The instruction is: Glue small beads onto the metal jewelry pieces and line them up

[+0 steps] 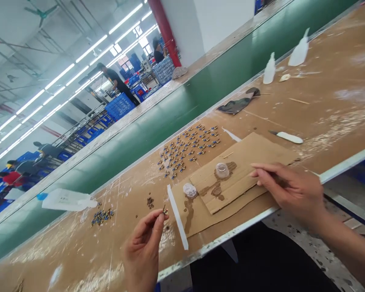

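Between the thumb and forefinger of my left hand (146, 243) is a small dark and brass-coloured part (164, 211), held above the table. My right hand (287, 186) is pinched closed over the right end of a cardboard sheet (252, 150); whatever its fingertips hold is too small to make out. On the cardboard stand a small clear cup (222, 170) and a cup with white paste (190, 190), with wet stains around them. Beyond lie rows of small blue and brass parts (185, 148). A heap of similar parts (102, 217) and little brown pieces (150, 201) lie left.
A white bottle with a blue base (63, 200) lies on its side at left. Two white squeeze bottles (269, 69), a cloth (239, 103) and a white-handled knife (288, 137) are at right. A green conveyor belt (158, 125) runs behind; people are at work farther off.
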The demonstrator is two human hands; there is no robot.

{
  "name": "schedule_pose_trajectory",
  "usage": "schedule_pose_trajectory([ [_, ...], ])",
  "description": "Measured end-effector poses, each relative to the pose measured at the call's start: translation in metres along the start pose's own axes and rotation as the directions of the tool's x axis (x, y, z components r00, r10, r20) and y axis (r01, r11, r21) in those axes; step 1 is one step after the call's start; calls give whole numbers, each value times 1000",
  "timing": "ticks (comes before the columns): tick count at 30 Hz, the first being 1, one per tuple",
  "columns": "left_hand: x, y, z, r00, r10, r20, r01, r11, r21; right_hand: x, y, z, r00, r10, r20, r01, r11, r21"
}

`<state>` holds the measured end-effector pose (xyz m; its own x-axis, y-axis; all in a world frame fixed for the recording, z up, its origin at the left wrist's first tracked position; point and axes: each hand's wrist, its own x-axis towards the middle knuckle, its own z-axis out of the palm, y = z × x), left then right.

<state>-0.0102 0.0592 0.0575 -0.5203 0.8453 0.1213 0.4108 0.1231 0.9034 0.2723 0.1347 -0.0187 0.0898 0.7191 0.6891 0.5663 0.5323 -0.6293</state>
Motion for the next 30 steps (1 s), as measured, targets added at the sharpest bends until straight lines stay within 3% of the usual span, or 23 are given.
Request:
schedule_pose_trajectory([
  [5,15,36,41,981,44,187,-56,996,62,6,2,0,999,-27,-46,32,994,101],
  [10,29,57,71,952,81,295,-149,966,213,7,5,0,993,-44,-106,59,988,145],
  [15,43,65,92,904,122,410,-277,897,344,9,8,-1,990,-52,-132,74,982,172],
  [21,53,84,116,825,190,531,-477,740,475,12,10,-2,986,-50,-161,82,977,197],
  [26,55,91,129,759,216,615,-568,680,463,11,11,-3,984,-39,-172,75,975,208],
  [30,55,94,134,737,235,634,-601,658,454,12,10,-4,983,-37,-180,75,975,210],
])
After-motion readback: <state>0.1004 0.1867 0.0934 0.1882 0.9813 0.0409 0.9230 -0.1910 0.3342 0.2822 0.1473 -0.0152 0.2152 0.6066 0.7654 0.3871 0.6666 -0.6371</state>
